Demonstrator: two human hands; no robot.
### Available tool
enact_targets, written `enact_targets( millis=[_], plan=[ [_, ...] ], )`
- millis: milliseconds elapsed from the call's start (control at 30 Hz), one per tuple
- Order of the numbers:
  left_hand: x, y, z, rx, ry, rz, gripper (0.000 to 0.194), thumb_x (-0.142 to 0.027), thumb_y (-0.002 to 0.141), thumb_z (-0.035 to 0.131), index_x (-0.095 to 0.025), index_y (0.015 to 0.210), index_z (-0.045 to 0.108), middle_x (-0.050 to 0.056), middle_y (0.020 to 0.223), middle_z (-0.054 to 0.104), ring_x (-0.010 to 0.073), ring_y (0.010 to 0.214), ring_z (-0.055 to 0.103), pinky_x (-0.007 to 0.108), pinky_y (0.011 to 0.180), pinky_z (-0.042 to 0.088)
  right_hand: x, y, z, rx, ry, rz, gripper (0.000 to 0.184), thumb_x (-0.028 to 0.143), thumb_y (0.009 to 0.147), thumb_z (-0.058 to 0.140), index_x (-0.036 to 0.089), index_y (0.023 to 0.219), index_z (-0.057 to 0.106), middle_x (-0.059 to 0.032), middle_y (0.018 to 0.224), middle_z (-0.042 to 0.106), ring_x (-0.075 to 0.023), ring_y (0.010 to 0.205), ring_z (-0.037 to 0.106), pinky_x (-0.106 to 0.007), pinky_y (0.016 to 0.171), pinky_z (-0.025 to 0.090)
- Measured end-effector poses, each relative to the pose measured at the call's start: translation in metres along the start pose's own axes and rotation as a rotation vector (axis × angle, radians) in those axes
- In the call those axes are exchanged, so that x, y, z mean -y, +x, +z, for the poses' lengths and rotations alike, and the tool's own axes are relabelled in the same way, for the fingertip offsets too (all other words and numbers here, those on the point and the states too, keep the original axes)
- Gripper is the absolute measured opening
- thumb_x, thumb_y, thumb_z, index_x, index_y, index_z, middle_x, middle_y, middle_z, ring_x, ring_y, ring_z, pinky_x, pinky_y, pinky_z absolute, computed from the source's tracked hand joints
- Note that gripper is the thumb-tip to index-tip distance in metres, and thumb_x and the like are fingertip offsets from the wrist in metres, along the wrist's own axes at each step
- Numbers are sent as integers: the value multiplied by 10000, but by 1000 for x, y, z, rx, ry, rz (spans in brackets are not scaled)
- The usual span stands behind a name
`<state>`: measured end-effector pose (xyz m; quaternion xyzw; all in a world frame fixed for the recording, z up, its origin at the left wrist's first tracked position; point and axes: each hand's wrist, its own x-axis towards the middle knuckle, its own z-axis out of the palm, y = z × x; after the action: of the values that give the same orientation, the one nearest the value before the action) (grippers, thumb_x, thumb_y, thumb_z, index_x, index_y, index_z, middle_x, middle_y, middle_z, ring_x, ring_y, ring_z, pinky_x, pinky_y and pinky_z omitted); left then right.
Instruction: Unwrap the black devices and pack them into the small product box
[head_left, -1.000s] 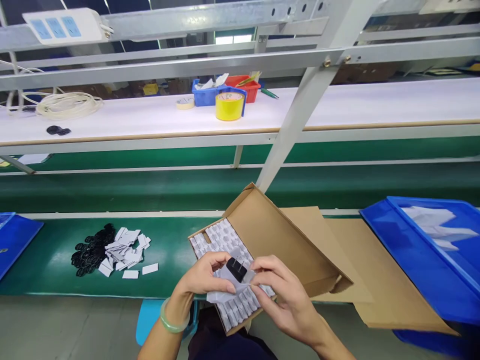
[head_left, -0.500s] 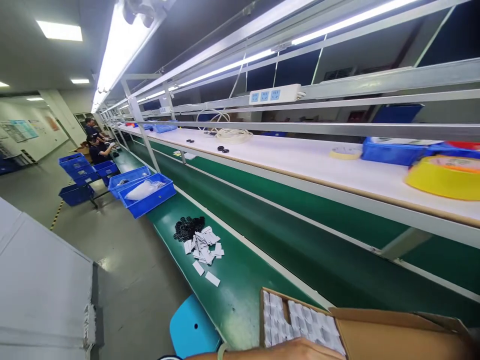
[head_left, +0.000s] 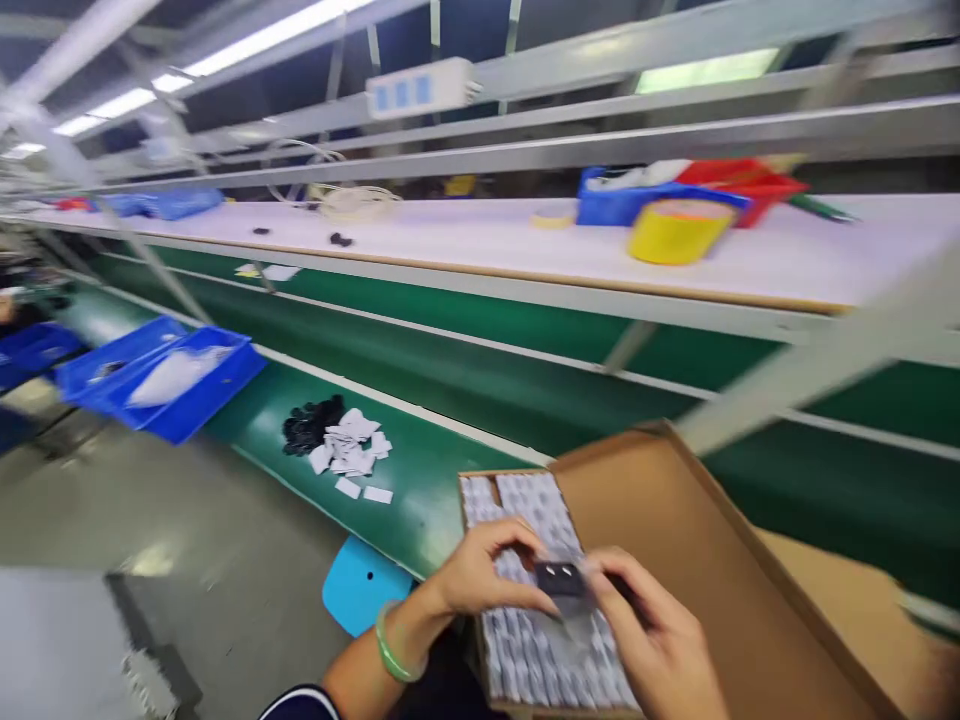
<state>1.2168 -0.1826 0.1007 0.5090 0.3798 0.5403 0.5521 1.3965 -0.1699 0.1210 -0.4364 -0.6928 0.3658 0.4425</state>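
Observation:
Over an open cardboard box [head_left: 742, 610], both hands hold a small black piece [head_left: 559, 578] that looks to be in a clear plastic bag. My left hand [head_left: 480, 572], with a pale green bangle at the wrist, pinches its left side between thumb and fingers. On the other side, my right hand [head_left: 656, 635] grips the bag's edge with thumb and forefinger. Rows of small white-and-grey packets [head_left: 536, 655] fill the box beneath, partly hidden by the hands. Motion blur hides the piece's exact kind.
Left along the green bench [head_left: 427, 500] lie white cards [head_left: 349, 445] and a heap of black round pieces [head_left: 311, 425]. Blue bins [head_left: 187, 385] stand farther left. A light blue stool [head_left: 364, 585] sits below the edge. Yellow tape [head_left: 679, 235] lies on the shelf [head_left: 465, 245].
The view has swung right and down. My left hand has come up from low over the box. My right hand has come into view, and both now hold the small black piece.

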Motion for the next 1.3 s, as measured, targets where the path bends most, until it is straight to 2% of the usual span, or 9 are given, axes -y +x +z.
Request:
enact_targets(
  millis=[200,467,600,733,833,900,1000,1167,1300],
  plan=[
    [-6,12,0,-61,84,88,259,-424,824,696,-177,766,748,62,712,624,184,699,549,283,679,428,18,10,4,-39,76,-32,285,331,1008,462,200,767,539,3,685,512,-181,605,494,-244,564,407],
    [-21,20,21,31,324,151,166,-265,872,635,-169,751,697,50,727,622,180,707,560,277,671,421,16,-3,-10,-94,162,-42,245,290,1007,441,200,793,520,1,716,489,-188,636,467,-261,589,382],
    [-28,20,31,-13,468,297,161,-205,903,572,-168,760,637,28,718,586,161,686,534,266,642,403,10,-9,-19,-129,170,-11,232,286,1005,451,206,802,533,0,736,508,-193,661,479,-269,624,385],
    [-38,21,43,8,546,414,121,-155,913,544,-173,807,600,13,741,569,143,697,517,258,645,396,1,-18,-27,-176,198,-38,151,298,1005,464,219,993,593,-37,970,584,-226,906,541,-287,798,412],
    [-46,27,51,17,552,428,125,-148,915,535,-174,802,581,11,741,562,141,710,515,260,657,399,-5,-24,-31,-108,219,-64,291,348,982,517,237,1251,539,-60,1229,535,-249,1119,489,-304,921,397],
    [-49,30,56,39,546,409,151,-163,922,525,-174,776,566,12,728,555,144,701,510,266,651,400,-6,-28,-34,-53,254,-71,357,366,976,528,242,1310,506,-63,1283,516,-256,1164,472,-316,953,399],
    [-51,30,64,74,544,395,174,-196,927,519,-172,759,557,17,713,548,150,686,508,275,640,404,-4,-33,-38,-42,292,-69,351,351,968,536,235,1299,521,-73,1274,533,-268,1165,482,-344,959,418],
    [-53,24,76,74,542,369,173,-200,924,527,-170,758,567,12,709,536,146,680,495,268,634,393,3,-38,-44,-128,284,-85,320,299,926,583,239,1240,581,-60,1210,583,-260,1110,527,-339,946,434],
    [-48,22,81,115,422,322,201,-242,921,550,-170,736,577,9,693,532,143,670,493,266,640,398,7,-37,-49,-216,294,-45,124,258,940,556,226,971,671,-26,930,660,-218,842,607,-276,759,480]
  ],
)
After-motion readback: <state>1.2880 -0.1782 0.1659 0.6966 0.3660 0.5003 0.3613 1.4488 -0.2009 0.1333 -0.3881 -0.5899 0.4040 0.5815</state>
